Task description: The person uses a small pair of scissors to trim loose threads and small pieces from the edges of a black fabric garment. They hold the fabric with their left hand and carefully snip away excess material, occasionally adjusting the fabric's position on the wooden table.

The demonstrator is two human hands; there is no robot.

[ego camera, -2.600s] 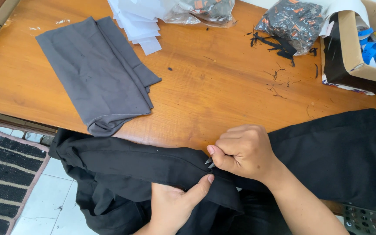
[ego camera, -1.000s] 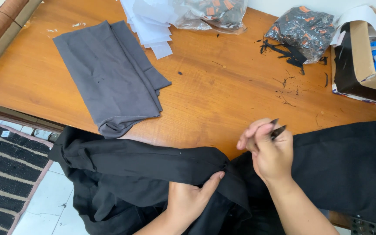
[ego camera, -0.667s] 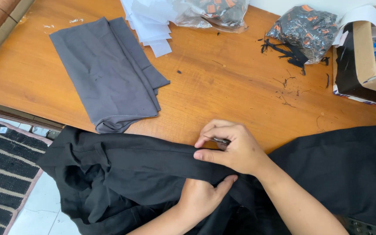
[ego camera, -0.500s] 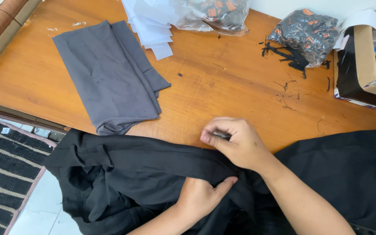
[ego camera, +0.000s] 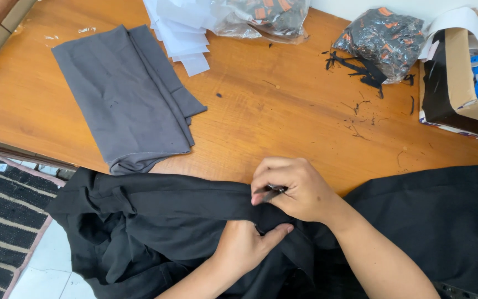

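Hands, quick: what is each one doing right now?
Left hand: closed, gripping the black fabric garment.
Right hand: closed, pinching a small dark metal tool against it.

2 hands, 1 black garment, 1 grey cloth, 1 cardboard box, 2 plastic bags

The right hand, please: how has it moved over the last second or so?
The right hand, lifted off the black cloth with a small dark tool a second ago, came back down onto the fold. The left hand kept gripping the cloth; the grey cloth stayed put.
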